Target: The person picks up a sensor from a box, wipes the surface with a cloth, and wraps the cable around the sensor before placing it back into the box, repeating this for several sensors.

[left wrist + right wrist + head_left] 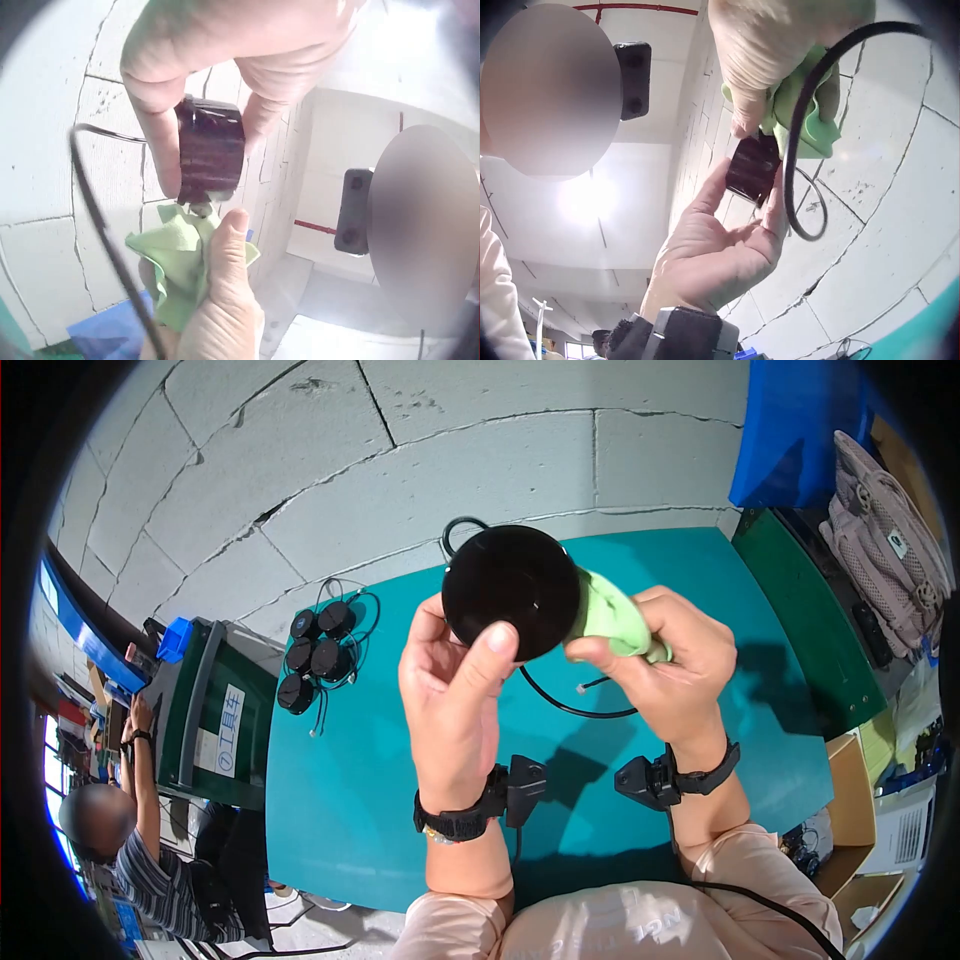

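My left hand [452, 695] grips a glossy black round device [512, 588] by its edge, thumb on the near side, holding it up over the teal table [560, 830]. In the left wrist view, the device [211, 154] shows its thick dark side wall between thumb and fingers. With my right hand [688, 660] I pinch a light green cloth [612, 615] at the device's right edge. The right wrist view has the cloth [810, 124] bunched in the fingers, close against the device [751, 169]. A black cable [570, 708] loops from behind the device.
Several smaller black round units [328, 658] with thin wires lie on the table's left side. A green cart [205, 710] stands at left, near another person [165, 860]. A grey block wall [480, 450] rises behind; a cardboard box [850, 790] and backpack [885, 540] are at right.
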Tool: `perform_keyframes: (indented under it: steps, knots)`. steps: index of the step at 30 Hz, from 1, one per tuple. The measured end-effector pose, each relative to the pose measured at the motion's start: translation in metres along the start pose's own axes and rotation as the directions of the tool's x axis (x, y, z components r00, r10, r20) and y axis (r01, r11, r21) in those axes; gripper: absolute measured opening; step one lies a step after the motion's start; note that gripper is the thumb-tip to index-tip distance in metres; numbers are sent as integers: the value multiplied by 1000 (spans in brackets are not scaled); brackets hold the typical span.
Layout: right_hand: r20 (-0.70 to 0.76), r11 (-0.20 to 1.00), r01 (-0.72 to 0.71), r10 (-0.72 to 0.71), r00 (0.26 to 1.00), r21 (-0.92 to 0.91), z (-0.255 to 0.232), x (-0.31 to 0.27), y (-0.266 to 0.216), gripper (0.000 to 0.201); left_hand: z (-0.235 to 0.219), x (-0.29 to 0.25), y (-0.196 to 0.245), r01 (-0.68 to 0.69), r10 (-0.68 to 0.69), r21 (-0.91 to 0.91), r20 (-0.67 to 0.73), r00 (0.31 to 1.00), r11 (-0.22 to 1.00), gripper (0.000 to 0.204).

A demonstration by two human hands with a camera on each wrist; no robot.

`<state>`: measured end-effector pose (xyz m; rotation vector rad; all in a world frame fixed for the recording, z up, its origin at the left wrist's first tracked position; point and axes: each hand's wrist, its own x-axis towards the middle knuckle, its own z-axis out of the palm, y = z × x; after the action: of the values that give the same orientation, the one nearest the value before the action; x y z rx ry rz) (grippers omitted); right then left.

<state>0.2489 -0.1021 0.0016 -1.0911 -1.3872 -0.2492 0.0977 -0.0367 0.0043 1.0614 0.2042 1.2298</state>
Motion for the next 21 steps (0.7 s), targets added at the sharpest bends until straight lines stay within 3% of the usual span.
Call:
perform_keyframes:
  steps: [2,4,6,8,10,12,13,14,16,17,18,20,21]
  knots:
    - [-24,999,-35,36,999,39,1,1,0,29,3,3,2,47,-48,-59,-12,999,997,32]
    - [-168,988,-107,125,978,113,2,2,2,24,0,5,2,139,-145,-228,-13,989,964,36]
    - [-153,990,-103,117,981,93,-4,3,5,18,-5,8,-1,200,-212,-321,-4,977,926,41]
    - [-166,981,-147,167,972,122,-7,5,6,17,-11,9,-4,288,-335,-603,36,941,744,44]
    - [-132,979,-178,190,973,97,-11,7,11,18,-13,10,-6,311,-363,-633,50,930,709,46]
    - [-158,988,-137,125,980,-68,-12,12,20,20,-13,11,-7,293,-348,-620,35,937,728,46]
    - [-97,973,-136,119,988,-185,-18,13,24,27,-13,11,-7,296,-349,-620,37,936,727,46]
    - [-98,973,-137,120,988,-187,-22,13,28,27,-14,11,-7,286,-348,-612,18,937,738,47]
    - [22,827,-266,319,948,-496,-29,9,41,32,-15,11,-6,278,-348,-604,1,937,747,48]
    - [81,751,-178,294,952,-636,-35,3,50,37,-16,11,-5,290,-368,-603,-6,930,743,48]
    - [80,750,-178,295,952,-637,-40,-3,59,37,-16,11,-4,301,-387,-602,-15,922,740,49]
    - [142,570,-72,322,936,-818,-43,-6,61,37,-18,11,-3,302,-394,-597,-25,919,743,47]
    - [137,588,-162,431,892,-793,-45,-5,58,40,-21,11,-5,307,-378,-607,11,926,733,46]
